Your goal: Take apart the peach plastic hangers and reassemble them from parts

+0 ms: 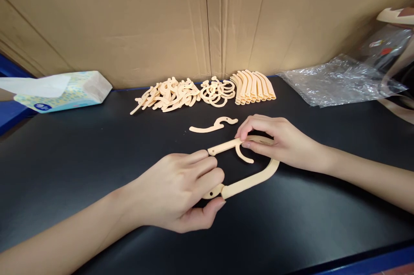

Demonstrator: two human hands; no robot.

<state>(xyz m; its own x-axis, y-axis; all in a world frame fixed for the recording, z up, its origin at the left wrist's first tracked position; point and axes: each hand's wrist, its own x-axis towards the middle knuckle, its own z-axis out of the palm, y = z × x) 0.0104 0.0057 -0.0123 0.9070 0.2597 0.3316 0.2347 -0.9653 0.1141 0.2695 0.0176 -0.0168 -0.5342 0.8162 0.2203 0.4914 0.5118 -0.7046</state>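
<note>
Both hands are on a beige plastic folding clothes hanger [250, 182], whose two bars run one above the other over the black table. My left hand [184, 188] is closed around its left end; a rounded piece with a hole shows between thumb and fingers. My right hand [278, 141] pinches the upper bar, and the fingers hide part of it. A thin curved hook hangs below that bar. Just beyond the hands a loose wavy beige arm piece [207, 128] lies flat.
Along the back lie a heap of curved arm pieces [171, 93], a pile of hooks [217, 91] and a row of hollow bars [255, 87]. A tissue pack [71, 89] lies at left, clear plastic bags [333, 83] at right. Cardboard [129, 20] stands behind the black table [97, 150].
</note>
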